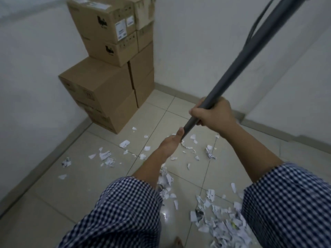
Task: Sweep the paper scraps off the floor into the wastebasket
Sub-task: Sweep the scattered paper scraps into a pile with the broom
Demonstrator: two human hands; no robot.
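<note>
The grey pole (pixel 250 51) was clenched by the right grip (pixel 213 113), whose fingers were wrapped fully round it. The thumb of the left grip (pixel 171 143) was laid against the pole lower down. Whether the left fingers were closed round it could not be told, as they were hidden beneath the hand. The pole's lower end and any broom head were covered by the left forearm, and no wastebasket was in view. The paper scraps (pixel 223 228) were spread on the tiled floor (pixel 62 203) in two lots. One was a thick heap at the lower right, beside the right sleeve. The other was a loose scatter farther out, with some pieces lying near the stacked cardboard boxes (pixel 100 86) in the corner. Several risks were judged likely from here. The light scraps could be lifted and the heap spread wide by too fast a stroke. Pieces near the boxes could be pushed under the stack or against the skirting and be missed. With the sweeping end unseen, a stroke could be misjudged and flat scraps passed over. If the left grip was merely resting, the pole could be twisted loose under pressure.
</note>
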